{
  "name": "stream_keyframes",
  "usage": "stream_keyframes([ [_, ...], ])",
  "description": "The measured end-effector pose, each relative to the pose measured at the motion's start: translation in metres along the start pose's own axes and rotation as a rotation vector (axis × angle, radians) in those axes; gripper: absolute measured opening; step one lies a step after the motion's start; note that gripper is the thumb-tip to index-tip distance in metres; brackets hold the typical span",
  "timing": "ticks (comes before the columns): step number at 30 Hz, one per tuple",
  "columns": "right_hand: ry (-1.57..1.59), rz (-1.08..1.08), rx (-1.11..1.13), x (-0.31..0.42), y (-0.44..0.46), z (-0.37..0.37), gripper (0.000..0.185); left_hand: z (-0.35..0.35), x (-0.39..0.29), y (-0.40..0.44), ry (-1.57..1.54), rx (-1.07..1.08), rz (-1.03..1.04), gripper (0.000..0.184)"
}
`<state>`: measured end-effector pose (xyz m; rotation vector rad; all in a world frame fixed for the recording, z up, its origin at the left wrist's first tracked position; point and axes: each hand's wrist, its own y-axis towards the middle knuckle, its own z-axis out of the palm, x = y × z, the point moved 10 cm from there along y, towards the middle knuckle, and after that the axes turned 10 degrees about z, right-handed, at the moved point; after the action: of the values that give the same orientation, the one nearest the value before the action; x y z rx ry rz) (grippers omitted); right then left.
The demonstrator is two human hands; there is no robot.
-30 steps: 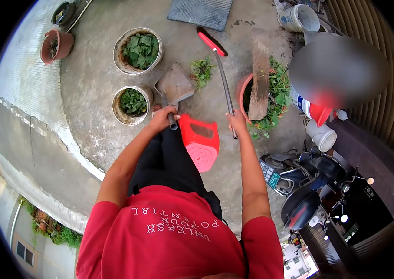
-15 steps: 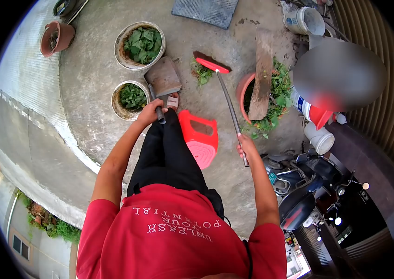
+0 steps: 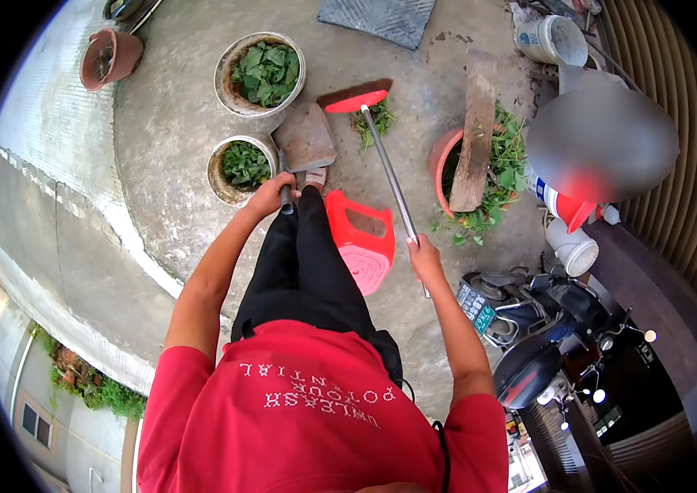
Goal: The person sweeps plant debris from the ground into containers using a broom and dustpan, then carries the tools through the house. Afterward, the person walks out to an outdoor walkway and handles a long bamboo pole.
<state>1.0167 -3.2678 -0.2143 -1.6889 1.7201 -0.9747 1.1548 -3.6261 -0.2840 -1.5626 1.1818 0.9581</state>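
Holding the broom (image 3: 390,168): right hand (image 3: 425,256), its fingers curled closed around the grey handle near the end; a short length of handle sticks out on the near side, and the broom head (image 3: 354,102) lies well apart from the fingers.
Holding the dustpan (image 3: 306,138): left hand (image 3: 270,197), fingers wrapped around the dark tube handle, whose open end pokes out beside them; how each finger sits, I cannot tell.
Broom direction: the long axis slants from the right hand forward and to the left; the head sits crosswise at the far end, bristles on its far side.
Dustpan direction: the pan is ahead of the left hand, slightly right, its handle running back towards the person.
Broom look: red head, brown bristles, slim shiny handle.
Dustpan look: a squarish, dull brown-grey pan, dirty on top.
Greens on the ground: 1 loose clump (image 3: 375,125) beside the broom head, partly hidden by it.
Buckets: 2, the far bucket (image 3: 225,86) and the near bucket (image 3: 219,181), both holding leaves, left of the dustpan.
Stool: 1 red stool (image 3: 362,246) between the hands.
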Motion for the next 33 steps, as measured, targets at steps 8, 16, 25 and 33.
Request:
stream_keyframes([
  [8, 0.253, 0.331, 0.135, -0.021, -0.073, -0.029, 0.027, 0.007, 0.005, 0.003, -0.039, 0.040, 0.076, 0.024],
  [16, 1.039, 0.426, 0.353, -0.022, -0.020, 0.027, 0.024, 0.023, -0.005, 0.028, 0.032, 0.044, 0.090, 0.022],
  [25, 0.582, 0.486, 0.292, -0.035, 0.003, 0.062, 0.024, 0.013, 0.023, 0.053, 0.009, -0.026, 0.041, 0.020],
  [33, 0.402, 0.467, 0.322, -0.070, -0.023, 0.080, 0.026, -0.040, 0.046, 0.048, -0.074, -0.378, -0.070, 0.022],
])
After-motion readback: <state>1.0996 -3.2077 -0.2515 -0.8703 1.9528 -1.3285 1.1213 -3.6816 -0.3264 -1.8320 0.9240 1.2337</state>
